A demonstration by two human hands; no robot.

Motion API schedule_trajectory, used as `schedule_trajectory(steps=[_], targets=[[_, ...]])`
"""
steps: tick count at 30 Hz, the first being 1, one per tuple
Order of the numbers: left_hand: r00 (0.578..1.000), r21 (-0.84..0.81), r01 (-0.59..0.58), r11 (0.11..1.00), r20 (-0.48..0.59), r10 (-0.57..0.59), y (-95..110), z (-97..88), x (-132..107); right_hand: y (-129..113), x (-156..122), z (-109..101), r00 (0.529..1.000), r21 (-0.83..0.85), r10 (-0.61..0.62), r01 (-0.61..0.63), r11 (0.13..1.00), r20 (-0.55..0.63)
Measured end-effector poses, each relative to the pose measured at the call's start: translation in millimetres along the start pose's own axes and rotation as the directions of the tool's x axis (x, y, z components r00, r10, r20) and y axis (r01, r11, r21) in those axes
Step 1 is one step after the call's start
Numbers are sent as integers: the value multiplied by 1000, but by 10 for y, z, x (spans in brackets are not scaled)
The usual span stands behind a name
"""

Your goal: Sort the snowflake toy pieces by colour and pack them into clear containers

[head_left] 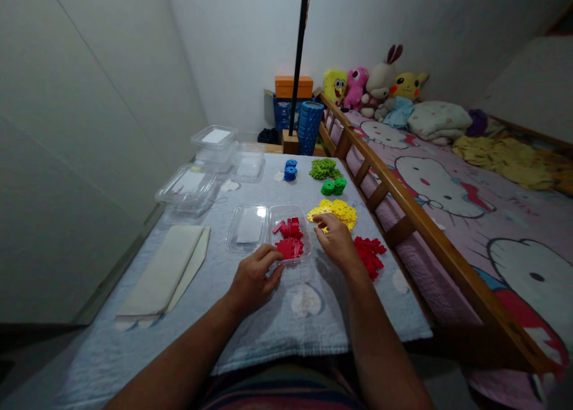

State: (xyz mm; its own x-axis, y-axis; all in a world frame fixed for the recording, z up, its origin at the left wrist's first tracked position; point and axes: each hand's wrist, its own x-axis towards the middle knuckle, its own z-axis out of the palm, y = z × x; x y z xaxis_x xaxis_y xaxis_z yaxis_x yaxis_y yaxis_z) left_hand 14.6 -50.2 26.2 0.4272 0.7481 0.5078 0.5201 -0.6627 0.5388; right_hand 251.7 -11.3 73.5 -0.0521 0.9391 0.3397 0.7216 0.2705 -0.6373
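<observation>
A clear plastic container (308, 219) with its hinged lid (231, 231) folded open to the left lies in front of me. Several red toothed plastic pieces (290, 247) are inside it. My left hand (257, 277) grips the near left corner of the container, thumb outside and fingertips at the rim by the red pieces. Just right of the container hovers my right hand (335, 240), fingers curved and apart, with nothing visible in them. It is beside a heap of yellow disc-shaped pieces (344, 210). A pile of loose red pieces (370, 256) lies beyond my right wrist.
Blue pieces (290, 170), lime pieces (324, 169) and green discs (333, 187) lie toward the table's far end. Clear containers (188, 186) stand at the back left, near a folded cream cloth or sheet (165, 267). A wooden bed rail (389, 198) borders the right side.
</observation>
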Motion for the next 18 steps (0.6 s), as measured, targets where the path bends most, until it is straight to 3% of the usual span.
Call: schedule_trajectory(steps=[5, 9, 13, 18], targets=[[1000, 3, 10, 1000, -5, -10, 2, -7, -2, 440, -243, -413, 975, -65, 157, -169, 984, -155], [1000, 8, 0, 1000, -8, 0, -7, 7, -2, 939, -463, -736, 896, -187, 323, -390, 902, -306], [1000, 17, 4, 1000, -1, -4, -11, 22, 3, 1307, -651, -872, 865, -306, 425, -495, 814, -268], [1000, 15, -3, 1000, -2, 3, 2, 19, 9, 1447, -756, -831, 840, -311, 488, -541, 781, -238]])
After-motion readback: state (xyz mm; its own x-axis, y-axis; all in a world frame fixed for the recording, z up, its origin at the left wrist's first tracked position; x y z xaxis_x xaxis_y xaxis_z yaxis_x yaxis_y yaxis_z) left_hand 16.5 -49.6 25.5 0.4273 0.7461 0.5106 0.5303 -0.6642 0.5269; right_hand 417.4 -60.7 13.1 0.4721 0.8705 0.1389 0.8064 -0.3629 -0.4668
